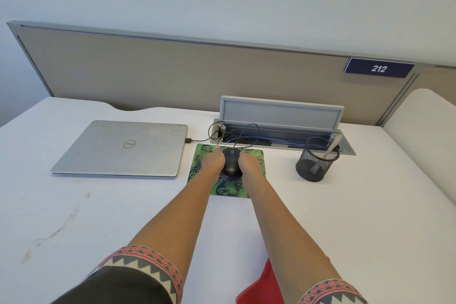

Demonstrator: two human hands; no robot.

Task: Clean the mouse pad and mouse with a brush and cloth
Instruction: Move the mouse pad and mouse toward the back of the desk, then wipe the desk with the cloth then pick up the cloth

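A black wired mouse [230,164] sits on a green patterned mouse pad [230,189] in the middle of the white desk. My left hand [214,161] is pressed against the mouse's left side and my right hand [249,163] against its right side, fingers curled around it. The mouse's cable [243,131] loops back into the open cable box. A red cloth [261,287] lies at the near edge, partly under my right forearm. A white handle [332,148], perhaps the brush, stands in the mesh holder; its head is hidden.
A closed silver laptop [118,148] lies left of the pad with a plug in its side. The black mesh pen holder [314,166] stands to the right. The open grey cable box [281,116] is behind the pad, and a beige partition [172,71] lines the back.
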